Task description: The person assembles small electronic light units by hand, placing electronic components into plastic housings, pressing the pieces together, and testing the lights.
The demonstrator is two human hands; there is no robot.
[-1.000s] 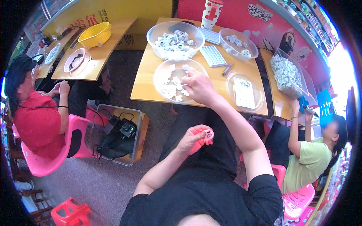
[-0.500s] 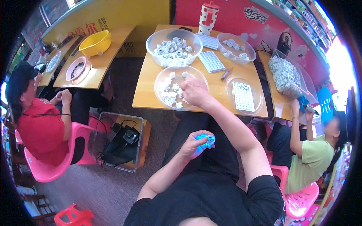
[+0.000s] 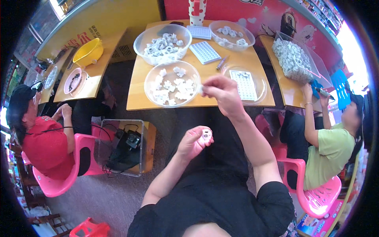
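Disc (image 3: pixel 206 135), rounded white, in left grip (image 3: pixel 191 142)

Black shirt (image 3: pixel 205 193) — short sleeves (image 3: pixel 271 192)

I see left hand (image 3: pixel 192 143) gripping small white round piece (image 3: pixel 206 135) short of near edge of table (image 3: pixel 134 98). Right hand (image 3: pixel 225 94) above near edge, thumb and finger pinching small pale bit (image 3: pixel 201 89). Near-left corner: clear shallow bowl (image 3: pixel 191 74), white pieces (image 3: pixel 183 87) scattered inside. Left edge, farther back: deep bowl (image 3: pixel 138 48), grey-white parts (image 3: pixel 162 45) heaped. Far-right corner: third bowl (image 3: pixel 239 46). Near-right corner: round tray (image 3: pixel 261 85) carrying white grid (image 3: pixel 242 87). Far edge: polka-dot tumbler (image 3: pixel 198 14).
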